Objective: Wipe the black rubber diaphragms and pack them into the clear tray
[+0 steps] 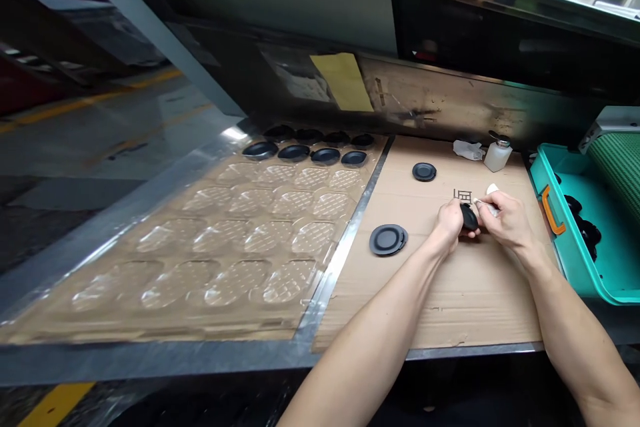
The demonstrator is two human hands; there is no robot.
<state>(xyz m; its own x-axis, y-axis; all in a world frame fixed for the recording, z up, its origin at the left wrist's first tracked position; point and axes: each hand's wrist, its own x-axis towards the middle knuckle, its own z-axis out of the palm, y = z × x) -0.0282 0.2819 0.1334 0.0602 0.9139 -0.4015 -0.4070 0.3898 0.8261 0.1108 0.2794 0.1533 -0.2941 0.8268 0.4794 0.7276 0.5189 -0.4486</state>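
Note:
Over the cardboard sheet (430,307), my left hand (451,221) is closed around a black round plastic part (468,217), which is tilted up. Close beside it, my right hand (505,217) is closed on a slim white tool (493,188); its tip is near the part's edge, but its exact kind is hard to make out. Two more black round parts lie flat on the cardboard, one larger-looking and nearer (388,239), the other farther back (424,172). To the left, a clear plastic blister tray (200,253) holds several black parts (293,153) in its far rows.
At the right stands a teal bin (610,267) with an orange handle (553,211) and several black parts (590,230) inside. A pump bottle (498,153) and crumpled white wipe (469,149) sit at the back. Beyond the bin is a green conveyor belt (620,167).

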